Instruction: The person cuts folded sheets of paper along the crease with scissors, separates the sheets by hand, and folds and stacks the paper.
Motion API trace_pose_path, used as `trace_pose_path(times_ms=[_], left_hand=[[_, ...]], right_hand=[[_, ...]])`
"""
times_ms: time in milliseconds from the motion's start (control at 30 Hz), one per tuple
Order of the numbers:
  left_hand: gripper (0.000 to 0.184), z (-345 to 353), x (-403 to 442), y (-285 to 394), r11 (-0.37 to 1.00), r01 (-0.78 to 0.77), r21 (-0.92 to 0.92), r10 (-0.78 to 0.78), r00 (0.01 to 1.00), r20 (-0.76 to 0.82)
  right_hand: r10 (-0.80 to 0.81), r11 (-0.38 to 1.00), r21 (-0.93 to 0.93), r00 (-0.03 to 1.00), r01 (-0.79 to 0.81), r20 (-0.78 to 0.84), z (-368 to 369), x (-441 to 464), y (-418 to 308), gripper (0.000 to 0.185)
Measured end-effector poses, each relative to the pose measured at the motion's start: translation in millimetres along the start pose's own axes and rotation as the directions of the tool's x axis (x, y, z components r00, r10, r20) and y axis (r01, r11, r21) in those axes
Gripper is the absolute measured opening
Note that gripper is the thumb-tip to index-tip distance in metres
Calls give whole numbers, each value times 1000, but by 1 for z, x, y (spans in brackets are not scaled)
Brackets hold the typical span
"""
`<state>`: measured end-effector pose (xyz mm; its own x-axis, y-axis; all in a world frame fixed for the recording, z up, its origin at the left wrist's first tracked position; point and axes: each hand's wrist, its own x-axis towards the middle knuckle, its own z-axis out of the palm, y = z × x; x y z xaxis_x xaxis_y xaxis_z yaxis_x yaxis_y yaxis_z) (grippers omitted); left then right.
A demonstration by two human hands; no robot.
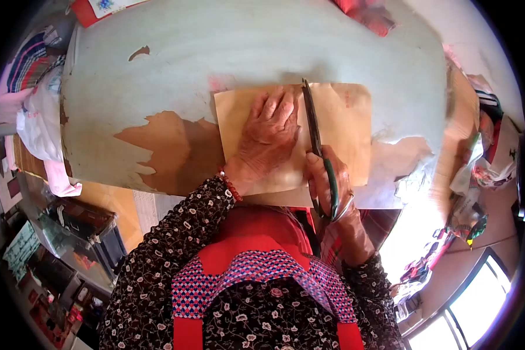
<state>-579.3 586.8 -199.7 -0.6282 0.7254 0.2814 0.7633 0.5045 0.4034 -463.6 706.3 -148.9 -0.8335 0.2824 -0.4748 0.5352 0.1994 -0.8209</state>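
A sheet of brown paper (344, 128), perhaps an envelope, lies flat near the table's front edge, with small red print at its upper right. My left hand (268, 131) rests palm down on its left half, fingers stretched out and pressing it. In my right hand (335, 181) is a pair of scissors (316, 119) with dark green handles. The blades look closed or nearly so and point away from me, lying along the paper, with the tip at its far edge. Whether the blades have cut into the paper I cannot tell.
The pale table covering (175, 64) is torn, baring a brown surface (166, 146). At the far edge are a red item (370, 14) and a red-edged box (93, 11). Plastic bags (41, 125) hang at the left. More bags (472, 186) lie on the right.
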Motion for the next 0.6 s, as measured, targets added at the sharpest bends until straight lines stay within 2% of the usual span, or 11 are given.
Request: trace_pose_path(times_ms=[67, 100, 167, 300, 400, 433, 500, 600], left_hand=[[55, 0, 0, 0, 1000, 9, -3, -9, 1000, -16], [54, -1, 0, 1, 1000, 13, -7, -13, 1000, -15], [53, -1, 0, 1, 1000, 19, -11, -19, 1000, -16], [52, 0, 0, -2, 1000, -10, 16, 10, 1000, -19], [51, 2, -2, -2, 1000, -16, 5, 16, 1000, -10], [49, 3, -1, -2, 1000, -18, -5, 17, 1000, -25], [50, 1, -2, -1, 1000, -16, -11, 16, 1000, -11], [53, 2, 0, 0, 1000, -5, -15, 5, 1000, -11]], right_hand=[[255, 907, 320, 962, -273, 97, -1, -3, -16, 35], [255, 909, 315, 962, -273, 96, 0, -5, -17, 35], [296, 807, 496, 946, -321, 131, 4, -7, -16, 36], [258, 858, 448, 965, -250, 44, 14, -15, -6, 35], [320, 779, 593, 942, -202, -100, 13, -11, -3, 35], [284, 814, 555, 951, -172, -121, 8, -8, -5, 37], [199, 892, 430, 975, -139, -97, 2, -8, -6, 38], [227, 881, 416, 973, -225, 45, -4, -17, -3, 38]])
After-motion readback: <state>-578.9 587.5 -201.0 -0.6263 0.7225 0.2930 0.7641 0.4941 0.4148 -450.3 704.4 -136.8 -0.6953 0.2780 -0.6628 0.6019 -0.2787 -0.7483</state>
